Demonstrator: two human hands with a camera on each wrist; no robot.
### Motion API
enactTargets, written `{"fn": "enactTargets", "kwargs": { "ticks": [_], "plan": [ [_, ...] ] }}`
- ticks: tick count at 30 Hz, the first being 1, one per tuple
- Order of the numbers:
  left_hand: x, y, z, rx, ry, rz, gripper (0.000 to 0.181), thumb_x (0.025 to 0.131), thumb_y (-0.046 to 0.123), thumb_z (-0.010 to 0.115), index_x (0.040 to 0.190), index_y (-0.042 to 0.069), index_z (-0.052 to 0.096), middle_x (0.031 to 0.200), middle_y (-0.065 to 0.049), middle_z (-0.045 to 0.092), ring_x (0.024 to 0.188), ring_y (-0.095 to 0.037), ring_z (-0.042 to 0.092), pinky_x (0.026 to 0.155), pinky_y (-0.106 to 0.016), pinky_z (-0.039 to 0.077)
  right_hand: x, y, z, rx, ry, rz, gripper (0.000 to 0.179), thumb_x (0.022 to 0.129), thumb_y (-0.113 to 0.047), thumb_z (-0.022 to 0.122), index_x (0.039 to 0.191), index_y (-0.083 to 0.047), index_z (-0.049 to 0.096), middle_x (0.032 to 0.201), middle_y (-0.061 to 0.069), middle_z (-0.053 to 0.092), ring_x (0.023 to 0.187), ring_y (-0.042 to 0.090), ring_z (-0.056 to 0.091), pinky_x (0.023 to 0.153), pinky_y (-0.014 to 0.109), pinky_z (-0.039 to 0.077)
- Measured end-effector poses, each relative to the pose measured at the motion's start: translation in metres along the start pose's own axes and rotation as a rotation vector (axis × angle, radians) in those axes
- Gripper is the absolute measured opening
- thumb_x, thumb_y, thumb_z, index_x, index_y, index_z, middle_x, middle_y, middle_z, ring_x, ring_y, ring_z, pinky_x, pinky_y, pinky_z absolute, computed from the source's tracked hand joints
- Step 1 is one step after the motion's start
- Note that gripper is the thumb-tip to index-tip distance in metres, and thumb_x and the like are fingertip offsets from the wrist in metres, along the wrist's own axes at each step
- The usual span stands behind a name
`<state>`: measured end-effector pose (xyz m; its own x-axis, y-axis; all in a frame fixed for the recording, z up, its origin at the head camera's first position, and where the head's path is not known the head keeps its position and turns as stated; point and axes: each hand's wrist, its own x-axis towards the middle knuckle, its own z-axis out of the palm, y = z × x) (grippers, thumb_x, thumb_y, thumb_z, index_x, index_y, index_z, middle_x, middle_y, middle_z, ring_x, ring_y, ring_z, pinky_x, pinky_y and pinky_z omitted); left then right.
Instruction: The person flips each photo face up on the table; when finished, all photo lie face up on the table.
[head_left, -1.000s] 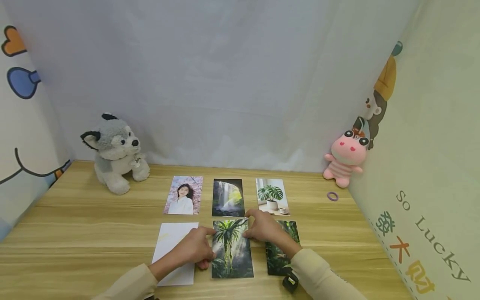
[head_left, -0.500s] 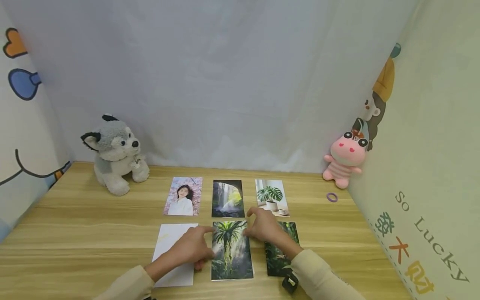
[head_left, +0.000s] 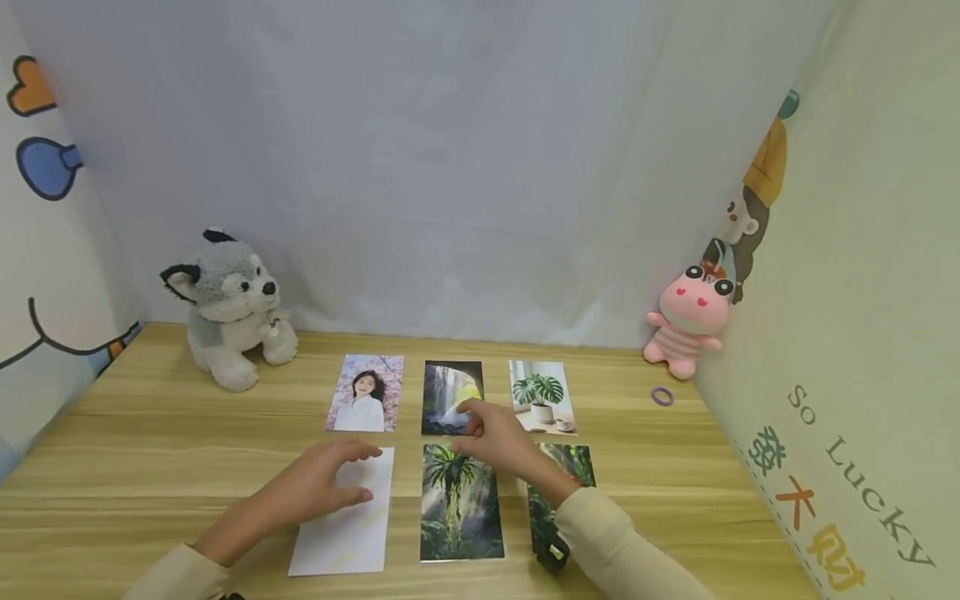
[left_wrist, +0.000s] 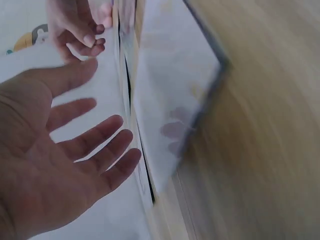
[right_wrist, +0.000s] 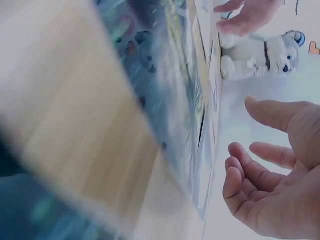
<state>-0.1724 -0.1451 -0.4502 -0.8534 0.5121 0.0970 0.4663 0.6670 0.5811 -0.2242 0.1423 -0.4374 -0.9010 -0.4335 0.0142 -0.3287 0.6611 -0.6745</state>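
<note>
In the head view my left hand [head_left: 318,483] hovers over a white card [head_left: 337,546], thumb and fingers spread apart with nothing between them. My right hand [head_left: 498,437] hangs over the top edge of a photo of a hanging fern [head_left: 461,517] and the lower edge of a waterfall photo [head_left: 442,392]. Its fingers curve loosely and hold nothing, as the right wrist view also shows. Under the right forearm lies a dark green forest photo [head_left: 542,510], partly hidden. A portrait photo [head_left: 360,408] and a potted plant photo [head_left: 540,396] complete the back row.
A grey and white plush dog [head_left: 232,317] sits at the table's back left. At the back right a pink plush toy [head_left: 688,321] leans by the wall, with a purple ring [head_left: 662,396] in front. A white curtain [head_left: 435,183] closes off the back of the wooden table [head_left: 187,450].
Both hands have let go of the fern photo's sides. The left hand has moved left over the white card; the right has shifted left and up over the fern photo's top. The photos stay put.
</note>
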Motion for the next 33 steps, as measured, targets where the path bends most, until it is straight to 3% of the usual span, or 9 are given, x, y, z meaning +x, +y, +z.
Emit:
{"fn": "enactTargets", "kwargs": {
  "ticks": [6, 9, 14, 20, 27, 33],
  "plan": [
    [-0.018, -0.012, -0.005, 0.063, -0.113, -0.008, 0.074, 0.071, 0.038, 0.089, 0.131, 0.004, 0.063, 0.139, -0.026, 0.052, 0.129, -0.05, 0.046, 0.102, -0.066, 0.041, 0.018, -0.02, 0.013, -0.045, -0.075, -0.056, 0.057, 0.088, -0.024, 0.078, 0.138, -0.006, 0.056, 0.107, 0.009, 0.07, 0.097, 0.024, 0.067, 0.082, 0.037, 0.055],
    [-0.023, -0.014, -0.008, 0.091, -0.124, -0.003, 0.087, 0.064, 0.046, 0.091, 0.135, 0.006, 0.061, 0.144, -0.029, 0.046, 0.133, -0.053, 0.041, 0.102, -0.07, 0.038, 0.024, -0.031, 0.018, -0.056, -0.114, -0.08, 0.058, 0.088, -0.022, 0.078, 0.139, -0.007, 0.055, 0.111, 0.011, 0.07, 0.102, 0.026, 0.067, 0.086, 0.036, 0.055],
    [-0.031, -0.018, -0.009, 0.159, -0.142, 0.058, 0.1, 0.055, 0.056, 0.09, 0.138, 0.012, 0.058, 0.148, -0.032, 0.04, 0.134, -0.056, 0.037, 0.099, -0.073, 0.037, 0.036, -0.042, 0.035, -0.107, -0.184, -0.074, 0.061, 0.087, -0.025, 0.078, 0.142, -0.011, 0.053, 0.115, 0.009, 0.069, 0.105, 0.022, 0.067, 0.085, 0.031, 0.056],
    [-0.036, -0.023, -0.003, 0.152, -0.212, 0.028, 0.106, 0.051, 0.055, 0.092, 0.142, 0.015, 0.054, 0.152, -0.033, 0.033, 0.137, -0.059, 0.03, 0.102, -0.076, 0.032, 0.045, -0.05, 0.056, -0.164, -0.226, -0.056, 0.062, 0.083, -0.023, 0.082, 0.139, -0.014, 0.056, 0.111, 0.008, 0.071, 0.099, 0.019, 0.067, 0.078, 0.027, 0.055],
    [-0.039, -0.023, -0.001, 0.158, -0.217, 0.02, 0.102, 0.052, 0.05, 0.093, 0.139, 0.013, 0.056, 0.153, -0.031, 0.033, 0.14, -0.057, 0.028, 0.105, -0.075, 0.029, 0.049, -0.054, 0.064, -0.202, -0.217, -0.051, 0.062, 0.082, -0.021, 0.083, 0.137, -0.014, 0.057, 0.102, 0.005, 0.071, 0.088, 0.015, 0.066, 0.072, 0.024, 0.052],
    [-0.038, -0.023, -0.001, 0.155, -0.229, 0.019, 0.101, 0.052, 0.049, 0.093, 0.139, 0.013, 0.056, 0.153, -0.031, 0.033, 0.14, -0.057, 0.028, 0.106, -0.075, 0.028, 0.051, -0.056, 0.066, -0.125, -0.181, -0.035, 0.052, 0.086, -0.018, 0.078, 0.134, -0.009, 0.06, 0.088, 0.003, 0.067, 0.072, 0.011, 0.059, 0.062, 0.023, 0.048]
  ]
}}
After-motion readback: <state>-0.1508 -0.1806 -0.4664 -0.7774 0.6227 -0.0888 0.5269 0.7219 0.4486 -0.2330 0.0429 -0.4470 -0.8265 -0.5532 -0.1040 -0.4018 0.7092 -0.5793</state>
